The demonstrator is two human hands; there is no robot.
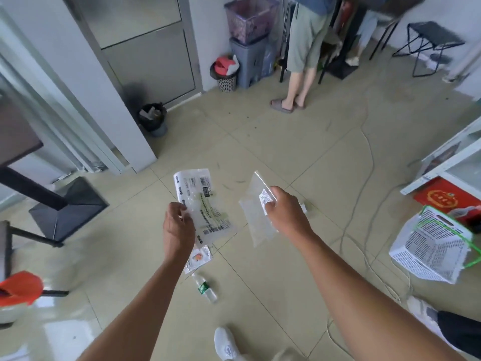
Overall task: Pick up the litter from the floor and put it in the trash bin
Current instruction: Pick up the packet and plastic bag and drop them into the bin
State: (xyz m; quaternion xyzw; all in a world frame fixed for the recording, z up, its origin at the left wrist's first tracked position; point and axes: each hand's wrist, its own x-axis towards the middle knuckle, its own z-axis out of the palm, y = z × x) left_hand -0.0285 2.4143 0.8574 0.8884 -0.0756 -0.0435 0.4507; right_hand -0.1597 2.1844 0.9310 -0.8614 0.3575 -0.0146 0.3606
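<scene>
- We see an orange cap (22, 286) at far left, low, next to a dark table base (69, 208).
- Small black bin (153, 119) sits by the door frame, well apart from both hands; stuff inside, can't tell what.
- Our left hand (179, 228) pinches a printed bag (203, 207) at its lower left edge, fingers closed on it, bag held up off the floor.
- Just under that hand a small wrapper (197, 258) lies on the tile, and a bottle (205, 287) on its side near it, green label.
- A mesh bin (227, 74) with red stuff stands far back by the wall, beside a grey bin (248, 62).
- Our right hand (285, 213) grips a clear bag (256, 217) with a white sticker, thumb and fingers clamped on its right edge, also in the air.
- Another person's legs (299, 82) in slippers stand at the back.
- White cable (364, 204) runs across the floor right of the right arm.
- White basket (432, 246) with green handle tilted at far right.
</scene>
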